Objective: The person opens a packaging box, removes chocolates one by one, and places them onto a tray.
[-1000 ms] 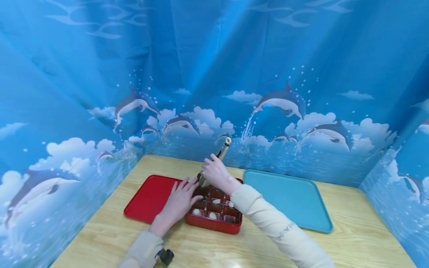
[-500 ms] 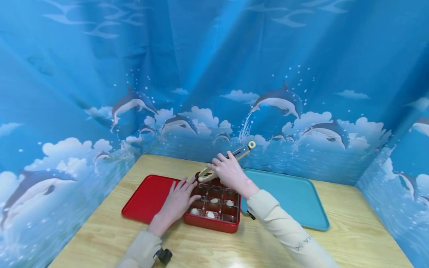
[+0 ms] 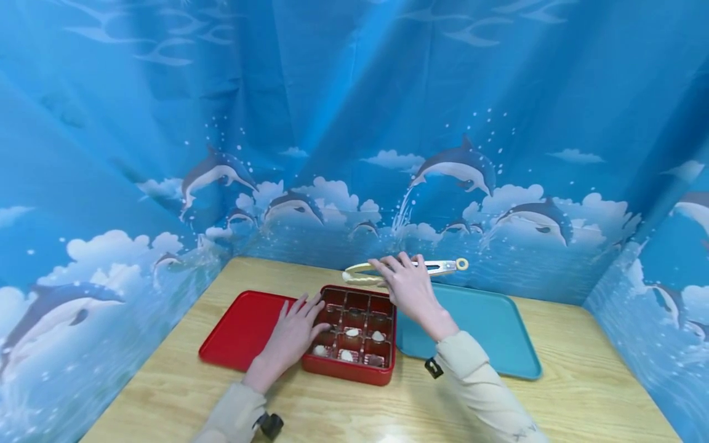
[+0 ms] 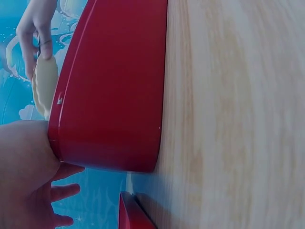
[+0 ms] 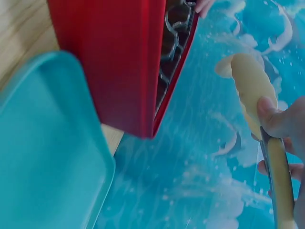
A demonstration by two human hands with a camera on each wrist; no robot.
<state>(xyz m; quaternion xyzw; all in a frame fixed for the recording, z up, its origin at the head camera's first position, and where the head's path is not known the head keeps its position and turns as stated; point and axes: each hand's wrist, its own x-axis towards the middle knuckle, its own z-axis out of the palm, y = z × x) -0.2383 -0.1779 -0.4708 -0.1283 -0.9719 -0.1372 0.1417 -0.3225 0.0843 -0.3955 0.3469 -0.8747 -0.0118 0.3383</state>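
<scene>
My right hand grips a pair of cream-and-metal tongs, held nearly level above the far right corner of a red box. A small whitish piece shows at the tongs' tips; its kind is unclear. The box is split into compartments by clear dividers. White pieces lie in several front and middle compartments, and a dark piece sits in the front right one. With fingers spread and straight, my left hand rests on the box's left rim, its thumb reaching over the inside.
A flat red tray or lid lies left of the box, partly under my left forearm. To the right is a teal tray, partly behind my right arm. The wooden table ends at a blue dolphin-print curtain.
My right hand has lifted the tongs out of the box's far left area and moved right, turning them from steep to nearly level. My left hand has stayed on the rim.
</scene>
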